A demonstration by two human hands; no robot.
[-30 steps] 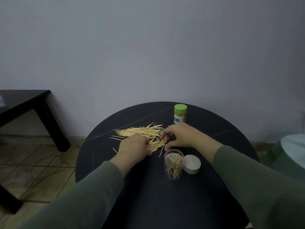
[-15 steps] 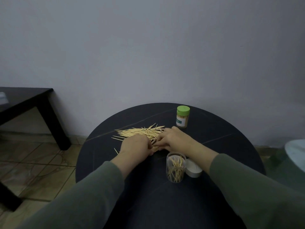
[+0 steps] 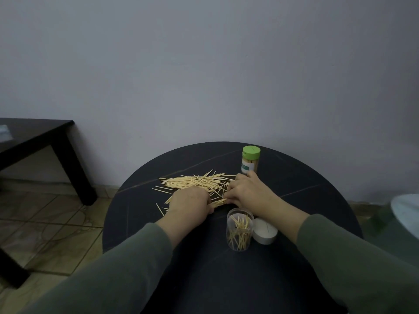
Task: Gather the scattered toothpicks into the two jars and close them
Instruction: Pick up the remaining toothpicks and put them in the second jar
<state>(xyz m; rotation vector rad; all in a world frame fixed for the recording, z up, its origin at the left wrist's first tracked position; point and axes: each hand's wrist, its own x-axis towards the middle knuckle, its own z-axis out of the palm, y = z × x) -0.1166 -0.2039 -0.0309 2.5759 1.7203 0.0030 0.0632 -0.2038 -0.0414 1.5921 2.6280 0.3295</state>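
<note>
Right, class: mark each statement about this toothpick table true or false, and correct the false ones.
1. The green-lidded jar stands closed. True.
2. The clear jar is empty. False: it holds some toothpicks.
3. The white lid lies on the round table beside the clear jar. True.
4. All toothpicks are already in jars. False: the loose toothpicks lie scattered on the table.
5. The left hand and right hand hold a small bundle of toothpicks between them. True.

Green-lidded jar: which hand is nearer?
Right. The right hand lies just in front of the green-lidded jar; the left hand is farther left and nearer the person.
</note>
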